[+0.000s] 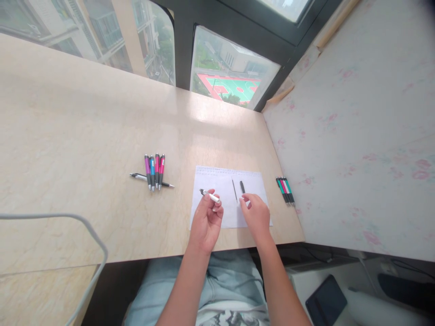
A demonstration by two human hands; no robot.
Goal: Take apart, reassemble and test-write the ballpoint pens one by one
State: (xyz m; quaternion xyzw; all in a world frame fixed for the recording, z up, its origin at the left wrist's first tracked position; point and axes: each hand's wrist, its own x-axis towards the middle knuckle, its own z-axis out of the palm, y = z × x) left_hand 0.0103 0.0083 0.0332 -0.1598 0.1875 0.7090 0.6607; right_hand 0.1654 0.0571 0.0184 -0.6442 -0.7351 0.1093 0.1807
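My left hand (206,219) is closed around a white pen barrel (210,196), held just above the left part of a white paper sheet (220,181). My right hand (255,213) rests on the sheet with its fingertips pinched at the lower end of a small black pen part (242,186). A thin dark refill (234,190) lies on the paper between the two hands.
Several coloured pens (154,171) lie grouped on the beige desk (68,158), over one black-and-white pen (139,176). Another bundle of pens (284,190) lies near the right wall. A window runs along the back. A grey cable (95,240) curves at lower left.
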